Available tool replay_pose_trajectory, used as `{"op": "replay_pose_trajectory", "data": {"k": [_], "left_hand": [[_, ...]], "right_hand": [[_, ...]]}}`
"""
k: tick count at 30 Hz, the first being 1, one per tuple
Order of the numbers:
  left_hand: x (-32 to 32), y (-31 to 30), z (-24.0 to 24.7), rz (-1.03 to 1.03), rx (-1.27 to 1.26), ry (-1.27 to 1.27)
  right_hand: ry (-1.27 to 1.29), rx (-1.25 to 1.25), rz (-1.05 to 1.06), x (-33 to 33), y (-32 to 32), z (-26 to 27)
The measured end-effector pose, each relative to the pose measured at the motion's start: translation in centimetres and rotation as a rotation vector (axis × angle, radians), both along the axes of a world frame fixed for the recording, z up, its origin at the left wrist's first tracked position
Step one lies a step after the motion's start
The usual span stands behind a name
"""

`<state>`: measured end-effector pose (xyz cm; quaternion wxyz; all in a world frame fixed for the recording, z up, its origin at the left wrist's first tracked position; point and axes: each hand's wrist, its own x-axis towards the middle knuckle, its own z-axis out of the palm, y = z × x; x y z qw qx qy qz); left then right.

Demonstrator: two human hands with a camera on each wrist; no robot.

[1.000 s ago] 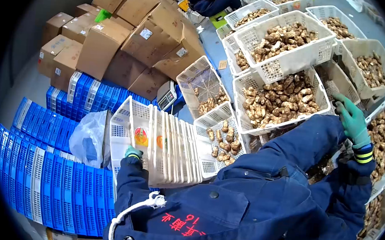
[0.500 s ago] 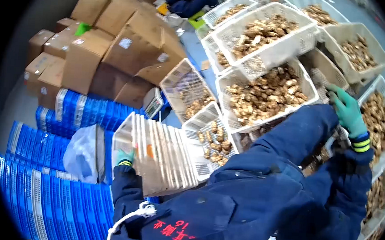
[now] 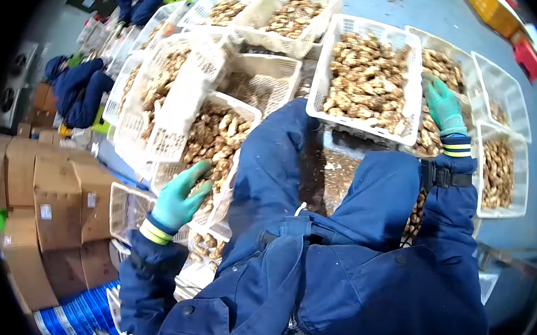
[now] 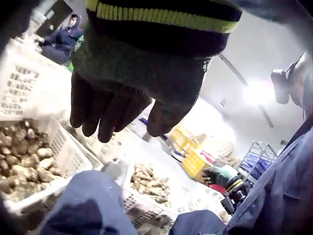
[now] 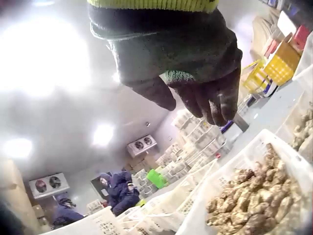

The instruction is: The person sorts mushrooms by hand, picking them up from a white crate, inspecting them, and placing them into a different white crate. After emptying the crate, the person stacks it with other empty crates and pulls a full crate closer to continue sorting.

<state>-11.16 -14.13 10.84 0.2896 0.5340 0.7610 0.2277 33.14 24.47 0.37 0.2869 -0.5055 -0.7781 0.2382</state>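
My left hand [image 3: 182, 196], in a green glove, hovers over a white crate of knobbly brown-and-cream mushrooms [image 3: 221, 130], its fingers spread apart. In the left wrist view, that gloved hand [image 4: 132, 93] hangs with loosely bent fingers and holds nothing. To the right, my green-gloved right hand [image 3: 444, 105] is beside a heaped white crate [image 3: 361, 131] of mushrooms [image 3: 368, 75], over another crate's contents. The right wrist view shows the right hand [image 5: 186, 73] with fingers extended and nothing in its grasp; the heaped mushrooms [image 5: 259, 196] lie below.
More white crates of mushrooms [image 3: 497, 171] stand around my knees. Cardboard boxes [image 3: 54, 202] and blue crates [image 3: 81, 307] are stacked at lower left. Two seated people [image 3: 81, 89] work at upper left. A yellow crate [image 3: 494, 15] sits at upper right on the blue floor [image 3: 398, 8].
The head view has swung right. My left hand has let go of the stacked white crates and risen over the mushrooms. The right hand has left my knee for the crate side.
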Motion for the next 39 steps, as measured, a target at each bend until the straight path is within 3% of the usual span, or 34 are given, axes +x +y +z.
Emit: {"op": "replay_pose_trajectory", "data": {"k": [1,3,5,9,10,11,13,14,16,17,20,22,23,25,26,27,29,31,33,34,37,39], "left_hand": [[1.2,2.9,-0.2,-0.077,-0.048,-0.009],[4.2,8.7,-0.6,-0.167,-0.051,-0.112],[6.4,13.3,-3.6,-0.227,0.037,-0.233],[12.2,21.2,-7.4,-0.477,0.012,-0.071],[14.3,23.0,-6.3,-0.561,-0.053,0.04],[14.4,24.6,-12.1,-0.552,-0.03,-0.058],[15.6,27.4,-17.1,-0.699,0.1,0.225],[16.0,28.1,-19.9,-0.679,0.092,0.337],[16.8,28.9,-23.5,-0.652,-0.03,0.456],[16.9,28.8,-24.6,-0.64,0.058,0.491],[18.3,29.4,-21.6,-0.636,-0.204,0.486],[17.9,28.9,-22.4,-0.627,-0.121,0.522],[17.7,28.7,-23.0,-0.615,-0.07,0.533],[18.0,28.6,-20.3,-0.672,-0.224,0.515],[17.8,28.3,-20.1,-0.702,-0.257,0.486],[17.7,27.6,-19.9,-0.73,-0.288,0.457],[18.2,25.0,-19.7,-0.772,-0.292,0.405],[18.6,22.0,-20.5,-0.849,-0.275,0.391],[18.9,19.5,-21.3,-0.962,-0.248,0.351],[18.9,19.3,-22.1,-0.979,-0.351,0.312],[18.6,19.5,-23.9,-1.032,-0.531,0.324],[18.5,19.5,-24.9,-1.017,-0.585,0.261]], "right_hand": [[0.005,-0.266,-0.149,0.5,-1.3,1.5],[-0.142,-0.313,-0.173,1.8,-2.3,1.7],[-0.264,-0.19,-0.137,3.3,-1.9,-0.1],[-0.329,-0.352,-0.222,2.5,-0.4,-1.1],[-0.426,-0.415,-0.264,1.9,-0.2,-1.0],[-0.401,-0.458,-0.303,1.3,-0.5,-1.2],[-0.457,-0.469,-0.315,1.1,0.4,-5.5],[-0.491,-0.522,-0.356,0.8,0.1,-6.4],[-0.523,-0.677,-0.393,0.6,-0.8,-9.2],[-0.579,-0.696,-0.464,0.5,-1.1,-11.8],[-0.37,-0.625,-0.563,0.5,-3.5,-16.5],[-0.193,-0.666,-0.599,0.8,-4.2,-17.9],[-0.238,-0.66,-0.572,1.3,-4.1,-18.2],[-0.363,-0.729,-0.405,1.8,-4.6,-15.4],[-0.537,-0.713,-0.422,1.6,-4.7,-15.7],[-0.529,-0.8,-0.372,1.4,-5.6,-13.2],[-0.897,-0.502,0.156,4.1,-8.3,-15.3],[-0.593,-0.913,-0.248,4.0,-10.4,-13.5],[-0.559,-1.105,-0.273,4.1,-12.2,-12.6],[-0.881,-0.719,0.099,4.7,-13.3,-13.9],[-0.888,-0.623,0.232,4.4,-13.8,-13.0],[-0.137,-1.089,-0.143,3.8,-12.7,-17.7]]}}
